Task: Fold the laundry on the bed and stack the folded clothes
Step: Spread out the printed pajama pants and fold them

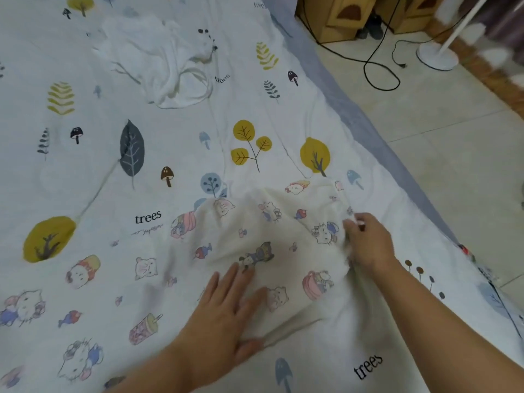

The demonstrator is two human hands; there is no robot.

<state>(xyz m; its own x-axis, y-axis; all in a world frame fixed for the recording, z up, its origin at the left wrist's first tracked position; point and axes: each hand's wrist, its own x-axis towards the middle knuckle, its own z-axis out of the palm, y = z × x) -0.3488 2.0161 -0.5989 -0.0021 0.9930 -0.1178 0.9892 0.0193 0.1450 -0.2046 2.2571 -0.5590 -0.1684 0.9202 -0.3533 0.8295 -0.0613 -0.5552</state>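
Note:
A white garment printed with cartoon cats (272,222) lies spread and rumpled on the bed near me. My left hand (224,313) presses flat on its near part, fingers straight. My right hand (365,239) grips a bunched fold at the garment's right edge, fingers curled into the cloth. A plain white garment (167,61) lies crumpled farther up the bed, apart from both hands.
The bed wears a white cover (85,165) printed with leaves, trees and mushrooms; its grey edge (354,109) runs diagonally on the right. Beyond lie tiled floor (453,165), a black cable (380,69), a white fan base (436,55) and cardboard boxes (340,15).

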